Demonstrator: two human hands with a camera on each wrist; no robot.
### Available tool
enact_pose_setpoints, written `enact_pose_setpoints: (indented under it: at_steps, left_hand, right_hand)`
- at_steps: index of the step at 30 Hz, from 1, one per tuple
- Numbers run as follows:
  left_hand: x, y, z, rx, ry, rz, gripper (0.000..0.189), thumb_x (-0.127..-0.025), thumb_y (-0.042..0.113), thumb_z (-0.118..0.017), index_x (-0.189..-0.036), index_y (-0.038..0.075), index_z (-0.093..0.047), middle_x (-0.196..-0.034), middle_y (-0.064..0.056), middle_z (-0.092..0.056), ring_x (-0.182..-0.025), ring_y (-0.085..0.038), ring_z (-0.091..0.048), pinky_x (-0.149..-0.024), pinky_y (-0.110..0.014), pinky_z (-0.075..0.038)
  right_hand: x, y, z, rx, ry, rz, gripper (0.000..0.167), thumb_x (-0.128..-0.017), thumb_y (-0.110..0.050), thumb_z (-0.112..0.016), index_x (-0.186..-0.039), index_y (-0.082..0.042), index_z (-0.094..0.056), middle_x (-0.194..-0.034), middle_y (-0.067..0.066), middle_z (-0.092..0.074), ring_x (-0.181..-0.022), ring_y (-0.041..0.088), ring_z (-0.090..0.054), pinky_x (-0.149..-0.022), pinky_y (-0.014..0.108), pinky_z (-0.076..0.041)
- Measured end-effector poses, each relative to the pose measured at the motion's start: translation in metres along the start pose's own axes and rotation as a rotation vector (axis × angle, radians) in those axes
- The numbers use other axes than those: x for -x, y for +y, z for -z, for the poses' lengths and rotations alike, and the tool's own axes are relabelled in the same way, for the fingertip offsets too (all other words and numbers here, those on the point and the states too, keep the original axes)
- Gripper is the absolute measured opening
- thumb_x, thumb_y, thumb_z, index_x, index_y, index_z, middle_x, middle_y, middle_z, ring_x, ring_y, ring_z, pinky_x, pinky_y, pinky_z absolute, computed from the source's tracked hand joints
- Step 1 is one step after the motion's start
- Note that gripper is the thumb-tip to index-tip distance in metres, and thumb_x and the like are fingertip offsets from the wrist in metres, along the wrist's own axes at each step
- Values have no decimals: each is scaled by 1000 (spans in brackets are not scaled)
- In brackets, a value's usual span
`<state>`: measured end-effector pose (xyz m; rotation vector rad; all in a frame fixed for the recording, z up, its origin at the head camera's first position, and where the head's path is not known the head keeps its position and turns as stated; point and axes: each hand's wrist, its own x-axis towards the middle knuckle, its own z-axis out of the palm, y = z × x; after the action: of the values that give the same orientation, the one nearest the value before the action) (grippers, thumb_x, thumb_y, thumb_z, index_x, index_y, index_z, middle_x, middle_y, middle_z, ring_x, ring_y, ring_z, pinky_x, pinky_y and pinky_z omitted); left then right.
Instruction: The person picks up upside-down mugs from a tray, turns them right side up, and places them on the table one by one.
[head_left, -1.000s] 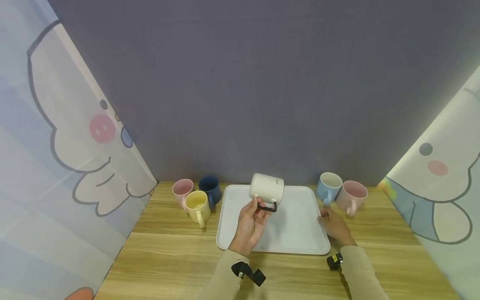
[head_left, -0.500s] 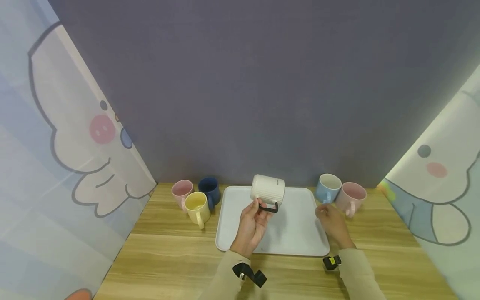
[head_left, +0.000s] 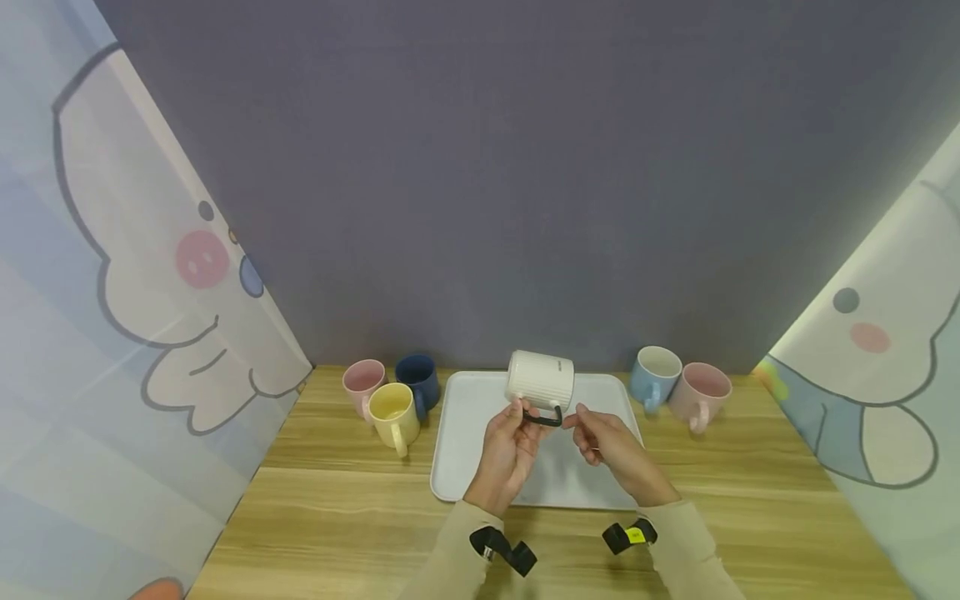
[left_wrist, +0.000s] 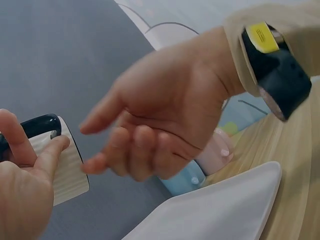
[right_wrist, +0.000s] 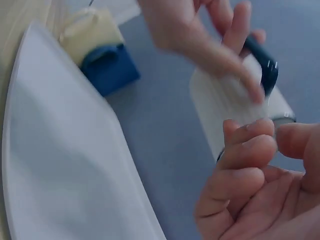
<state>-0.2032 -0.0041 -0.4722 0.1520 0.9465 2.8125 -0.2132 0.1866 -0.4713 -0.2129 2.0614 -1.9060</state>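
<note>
A white ribbed mug is held up on its side over a white tray, its base tipped away from upright. My left hand grips the mug's black handle, which points down toward me. My right hand is close beside the mug's right end, holding nothing. In the left wrist view, the right hand's thumb and index finger stand apart, with the index fingertip right at the mug's edge; its other fingers curl loosely. The right wrist view has the mug partly behind both hands.
Left of the tray on the wooden table stand a pink mug, a yellow mug and a dark blue mug. To the tray's right are a light blue mug and another pink mug. A grey wall rises behind.
My right hand has left the tray's right edge and moved left, up to the mug. My left hand still holds the white mug by its handle, shifted slightly right.
</note>
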Motion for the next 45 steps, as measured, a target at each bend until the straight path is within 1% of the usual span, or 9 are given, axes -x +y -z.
enact_pose_setpoints:
  at_steps: [6, 10, 16, 20, 23, 29, 37, 40, 45]
  left_hand:
    - [0, -3, 1, -67, -22, -3, 32, -111, 23, -37, -91, 12, -60, -80, 7, -63, -68, 0, -58, -97, -31, -56]
    - [0, -4, 1, -76, -3, 16, 31, -112, 20, -36, -93, 11, -59, -86, 5, -63, -73, -1, -59, -99, -30, -55]
    - [3, -3, 2, -144, -27, 44, 29, -112, 20, -38, -95, 12, -59, -89, 4, -63, -75, -4, -56, -99, -32, -55]
    - [4, 0, 5, -245, -33, 71, 28, -111, 28, -42, -94, 15, -60, -90, 6, -63, -73, -4, -53, -88, -28, -55]
    - [4, 1, 6, -288, -29, 94, 25, -110, 31, -44, -94, 18, -59, -93, 8, -65, -71, -4, -50, -79, -25, -50]
    - [6, 2, 7, -303, -59, 127, 24, -110, 29, -44, -94, 17, -58, -94, 8, -65, -71, -4, -48, -76, -25, -45]
    - [8, 2, 6, -363, -75, 140, 23, -109, 30, -48, -94, 18, -60, -92, 10, -69, -70, -4, -49, -79, -27, -47]
    - [9, 2, 8, -420, -63, 140, 22, -108, 28, -50, -95, 15, -62, -89, 10, -66, -70, -6, -50, -80, -28, -47]
    - [10, 0, 12, -603, -69, 119, 34, -108, 27, -52, -108, -3, -66, -87, 6, -64, -71, -7, -53, -79, -26, -49]
  right_hand:
    - [0, -6, -9, -298, -75, 28, 38, -110, -44, -39, -99, -14, -60, -71, -9, -50, -54, 2, -38, -54, 20, -30]
    - [-1, -5, -13, -486, -109, 49, 35, -111, -35, -42, -101, -13, -66, -70, -10, -46, -54, 2, -31, -53, 20, -26]
    - [-1, -1, -18, -657, -177, 43, 34, -113, -24, -38, -105, -11, -68, -66, -12, -44, -55, 3, -28, -52, 18, -22]
    - [2, -1, -22, -741, -251, 73, 32, -113, -23, -35, -105, -11, -63, -64, -13, -42, -56, 6, -19, -54, 20, -15]
    - [3, -2, -25, -792, -308, 114, 33, -113, -24, -35, -104, -10, -63, -60, -12, -35, -57, 10, -10, -54, 22, -9]
    - [5, -1, -26, -835, -391, 201, 37, -113, -26, -32, -102, -12, -64, -61, -4, -18, -56, 14, -3, -53, 25, -3]
    - [4, 2, -26, -775, -418, 262, 42, -114, -27, -24, -94, -15, -60, -64, -4, -23, -58, 14, -8, -53, 25, -8]
    - [5, 2, -26, -757, -403, 273, 41, -114, -26, -25, -94, -16, -59, -66, -5, -25, -59, 14, -9, -54, 25, -9]
    - [7, 4, -26, -766, -380, 321, 40, -114, -18, -26, -96, -13, -62, -66, -3, -21, -57, 14, -6, -53, 25, -5]
